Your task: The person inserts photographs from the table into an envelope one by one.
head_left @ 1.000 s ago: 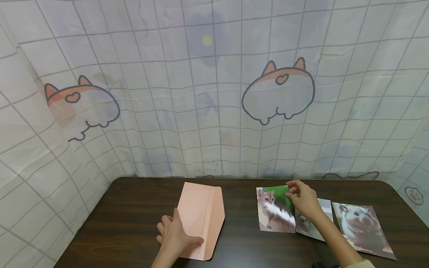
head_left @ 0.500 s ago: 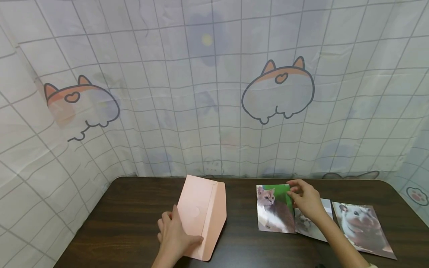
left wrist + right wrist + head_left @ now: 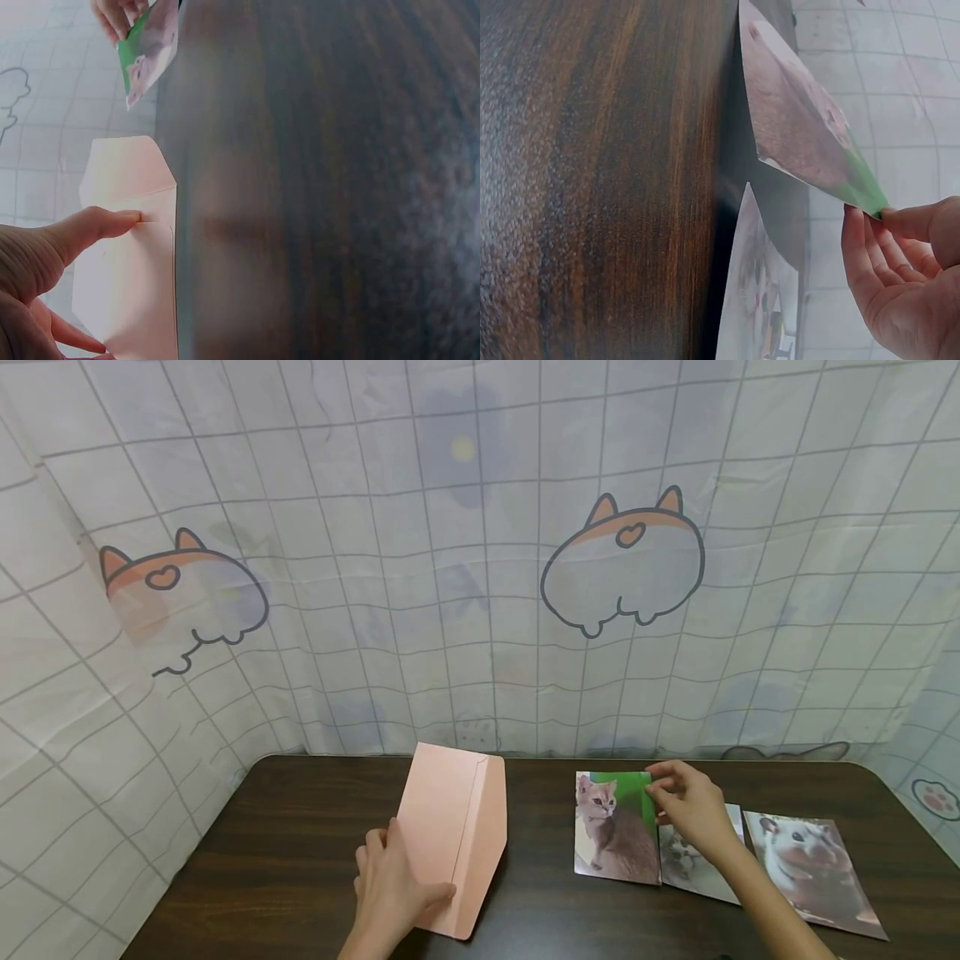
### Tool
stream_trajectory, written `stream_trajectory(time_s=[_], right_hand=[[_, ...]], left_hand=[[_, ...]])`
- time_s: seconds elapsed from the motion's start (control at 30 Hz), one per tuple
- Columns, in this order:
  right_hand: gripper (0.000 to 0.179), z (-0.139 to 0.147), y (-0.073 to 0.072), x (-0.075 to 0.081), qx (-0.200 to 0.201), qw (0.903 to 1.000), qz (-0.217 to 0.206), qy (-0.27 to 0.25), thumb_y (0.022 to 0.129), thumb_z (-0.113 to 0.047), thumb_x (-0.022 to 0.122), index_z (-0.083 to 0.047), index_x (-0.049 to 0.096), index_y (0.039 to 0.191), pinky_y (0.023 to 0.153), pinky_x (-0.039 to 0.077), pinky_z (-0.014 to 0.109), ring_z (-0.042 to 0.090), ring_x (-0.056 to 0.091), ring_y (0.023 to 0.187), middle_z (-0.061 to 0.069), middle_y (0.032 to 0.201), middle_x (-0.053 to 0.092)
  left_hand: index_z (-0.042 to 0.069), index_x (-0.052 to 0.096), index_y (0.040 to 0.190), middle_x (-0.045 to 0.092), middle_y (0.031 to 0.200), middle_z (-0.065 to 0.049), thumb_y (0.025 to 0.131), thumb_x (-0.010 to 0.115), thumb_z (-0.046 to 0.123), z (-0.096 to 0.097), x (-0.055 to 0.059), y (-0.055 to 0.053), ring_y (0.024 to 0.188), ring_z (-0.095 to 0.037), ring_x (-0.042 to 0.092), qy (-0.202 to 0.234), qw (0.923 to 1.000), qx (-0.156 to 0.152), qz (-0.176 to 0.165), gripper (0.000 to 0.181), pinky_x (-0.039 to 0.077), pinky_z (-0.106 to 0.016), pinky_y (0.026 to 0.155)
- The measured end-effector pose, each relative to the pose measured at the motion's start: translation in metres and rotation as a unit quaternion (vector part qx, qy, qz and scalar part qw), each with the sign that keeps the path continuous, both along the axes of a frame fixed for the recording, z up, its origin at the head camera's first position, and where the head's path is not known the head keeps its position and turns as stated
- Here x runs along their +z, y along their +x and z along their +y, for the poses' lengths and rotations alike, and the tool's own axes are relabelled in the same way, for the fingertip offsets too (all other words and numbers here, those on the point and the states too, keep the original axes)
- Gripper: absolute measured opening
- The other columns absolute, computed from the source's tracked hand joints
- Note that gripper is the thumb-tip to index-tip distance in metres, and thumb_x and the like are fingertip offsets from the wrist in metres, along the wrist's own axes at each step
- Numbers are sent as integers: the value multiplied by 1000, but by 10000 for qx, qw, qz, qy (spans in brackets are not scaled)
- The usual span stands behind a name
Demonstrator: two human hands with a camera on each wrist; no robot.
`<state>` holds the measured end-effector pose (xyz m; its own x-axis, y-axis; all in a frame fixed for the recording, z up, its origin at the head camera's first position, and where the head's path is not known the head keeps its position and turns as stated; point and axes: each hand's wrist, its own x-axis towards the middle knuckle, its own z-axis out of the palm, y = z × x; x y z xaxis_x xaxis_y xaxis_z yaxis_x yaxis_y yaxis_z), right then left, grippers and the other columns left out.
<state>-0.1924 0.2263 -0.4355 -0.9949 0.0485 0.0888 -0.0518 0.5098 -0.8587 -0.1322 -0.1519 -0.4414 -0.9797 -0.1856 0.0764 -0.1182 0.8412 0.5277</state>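
Note:
A pale pink envelope (image 3: 438,810) with its flap unfolded to the right is gripped by my left hand (image 3: 390,893). In the left wrist view the thumb lies across the envelope (image 3: 127,277) near the flap's crease, and other fingers are at its far edge. Its far end is tilted up. My right hand (image 3: 693,814) pinches a photo of a cat (image 3: 615,839) by its green upper right corner. From the right wrist, that cat photo (image 3: 799,127) shows tilted, its pinched corner raised. A second photo (image 3: 697,868), partly hidden by the right hand and forearm, lies just beside it.
Farther right, a photo of a hamster (image 3: 813,872) lies on the dark wooden table (image 3: 262,852). Behind the table hangs a white gridded curtain (image 3: 360,610) with cartoon corgi prints.
The envelope's far end has risen slightly in my left hand. My right hand has shifted a little to the right, and the cat photo's upper edge has tilted up.

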Motion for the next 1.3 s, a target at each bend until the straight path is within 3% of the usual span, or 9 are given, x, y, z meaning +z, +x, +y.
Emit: stream_trajectory(time_s=[0.33, 0.63, 1.3], right_hand=[[27, 0, 0, 4, 73, 9998, 160, -66, 100, 2, 65, 14, 62, 124, 60, 61, 32, 14, 71, 65, 22, 95, 76], [28, 0, 3, 11, 121, 9995, 61, -280, 102, 0, 64, 13, 61, 126, 63, 62, 33, 13, 69, 67, 20, 97, 76], [29, -2, 15, 20, 162, 9984, 2, -533, 103, -2, 64, 10, 59, 129, 67, 63, 33, 13, 68, 70, 18, 102, 76]], left_hand=[[-7, 48, 143, 47, 128, -31, 55, 104, 37, 2, 8, -2, 112, -49, 46, 100, 9997, -25, -215, 113, 51, -62, 82], [-7, 49, 143, 48, 125, -30, 54, 104, 38, 1, 6, -3, 108, -48, 47, 49, 9995, -257, 173, 113, 52, -56, 80], [-5, 48, 145, 48, 126, -28, 54, 105, 36, 2, 10, -7, 108, -44, 46, 75, 9983, -371, 446, 116, 51, -55, 78]])
